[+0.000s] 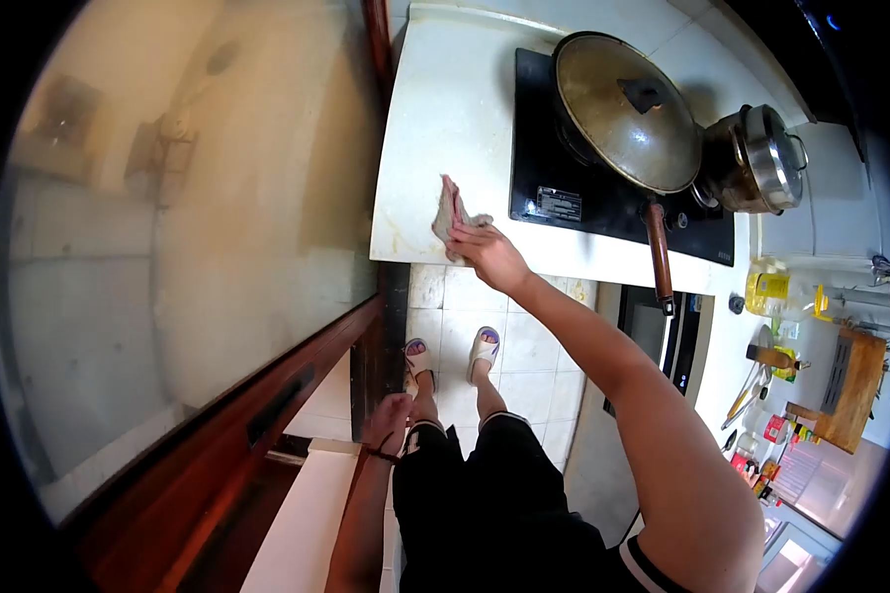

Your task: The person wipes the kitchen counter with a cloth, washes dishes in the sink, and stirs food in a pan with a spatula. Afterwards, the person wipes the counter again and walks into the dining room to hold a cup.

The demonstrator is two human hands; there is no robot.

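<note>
My right hand (491, 255) is closed on a crumpled grey-brown rag (449, 219), pressing it to the white countertop (445, 109) near the front edge. Faint yellowish smears mark the counter to the left of the rag. Right of this hand lies a black glass cooktop (539, 158). My left hand (388, 420) hangs low beside my leg, near the wooden door frame, with a dark band at the wrist. Its fingers are small and blurred, and nothing shows in them.
A lidded wok (623, 109) sits on the cooktop, its brown handle (658, 247) jutting past the front edge. Beside it stands a steel-lidded pot (761, 163). A glass door (237, 198) borders the left. Farther right are an oil bottle (769, 293) and a wooden board (850, 390).
</note>
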